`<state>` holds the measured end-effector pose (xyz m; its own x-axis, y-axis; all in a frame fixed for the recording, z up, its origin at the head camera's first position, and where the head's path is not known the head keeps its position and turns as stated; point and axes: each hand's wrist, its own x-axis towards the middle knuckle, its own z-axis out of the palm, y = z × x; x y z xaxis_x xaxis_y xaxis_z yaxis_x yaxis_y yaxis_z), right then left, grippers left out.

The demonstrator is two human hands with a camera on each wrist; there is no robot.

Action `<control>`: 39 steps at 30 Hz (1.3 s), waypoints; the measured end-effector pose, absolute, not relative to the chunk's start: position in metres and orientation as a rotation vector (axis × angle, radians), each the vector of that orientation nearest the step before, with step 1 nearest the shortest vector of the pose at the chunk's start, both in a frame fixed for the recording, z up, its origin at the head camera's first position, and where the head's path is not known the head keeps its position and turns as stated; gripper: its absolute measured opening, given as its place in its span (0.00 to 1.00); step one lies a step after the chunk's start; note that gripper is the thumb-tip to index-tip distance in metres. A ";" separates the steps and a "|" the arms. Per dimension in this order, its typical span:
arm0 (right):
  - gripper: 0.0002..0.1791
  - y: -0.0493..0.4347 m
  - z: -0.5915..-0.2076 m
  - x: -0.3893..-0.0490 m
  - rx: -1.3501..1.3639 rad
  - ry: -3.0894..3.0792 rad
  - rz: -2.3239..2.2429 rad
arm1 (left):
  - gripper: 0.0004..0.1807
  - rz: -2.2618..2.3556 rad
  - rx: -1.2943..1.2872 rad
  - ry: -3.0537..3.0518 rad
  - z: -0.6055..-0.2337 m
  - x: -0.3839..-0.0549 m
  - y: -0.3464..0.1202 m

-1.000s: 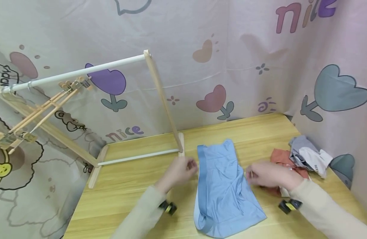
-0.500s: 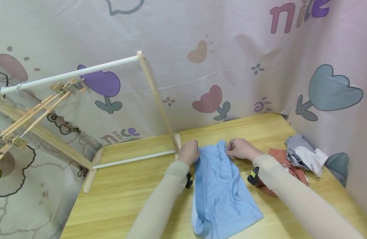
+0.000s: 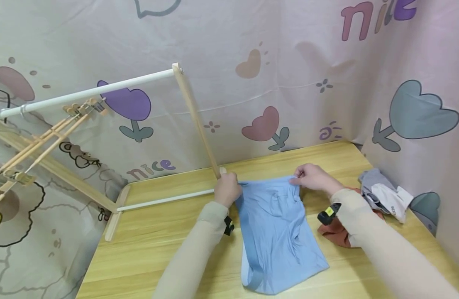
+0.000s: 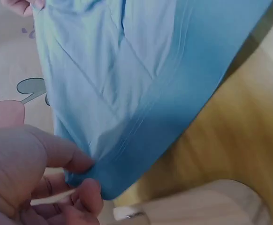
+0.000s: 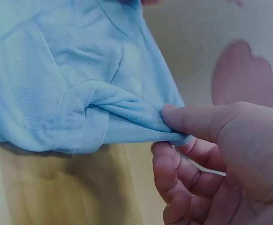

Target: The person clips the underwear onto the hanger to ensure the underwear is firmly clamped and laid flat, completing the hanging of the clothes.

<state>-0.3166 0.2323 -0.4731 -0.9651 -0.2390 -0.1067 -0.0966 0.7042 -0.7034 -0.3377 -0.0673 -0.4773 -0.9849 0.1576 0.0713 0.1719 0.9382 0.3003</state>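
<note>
Light blue underpants (image 3: 274, 232) lie on the wooden table, with a wide, darker waistband (image 4: 174, 117) along their left side. At the far left corner, my left hand (image 3: 228, 189) pinches the end of the waistband between thumb and fingers. My right hand (image 3: 314, 178) pinches the far right corner, where the right wrist view shows a folded hem (image 5: 141, 126) between thumb and forefinger. The far edge is stretched straight between both hands, while the fabric nearer the body lies slightly wrinkled.
To the left stands a wood-and-white rack (image 3: 192, 110). A wooden clip hanger (image 3: 52, 135) hangs from its top bar. Right of the underpants lie a crumpled orange garment (image 3: 335, 233) and a grey-and-white one (image 3: 386, 195), partly behind my right sleeve. A printed curtain (image 3: 222, 50) backs the table (image 3: 158, 245).
Both hands have moved from beside the underpants to their far corners and taken hold. The hands have since spread apart, drawing the bunched far edge straight.
</note>
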 end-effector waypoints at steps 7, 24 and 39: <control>0.22 0.254 -0.485 -0.326 -0.137 2.685 -1.089 | 0.06 -0.444 -0.190 -3.001 -0.479 -0.353 -0.058; 0.29 0.237 -0.497 -0.350 -0.044 2.633 -0.992 | 0.26 -0.838 -0.089 -3.082 -0.502 -0.367 -0.055; 0.12 0.240 -0.477 -0.337 -0.249 2.492 -1.393 | 0.09 -2.034 0.217 -2.665 -0.495 -0.358 -0.060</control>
<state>-0.3368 0.2404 -0.4774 -0.9476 -0.2801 -0.1537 -0.0158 0.5215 -0.8531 -0.3585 -0.0602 -0.4952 -0.9681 0.0297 -0.2489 -0.2323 0.2671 0.9352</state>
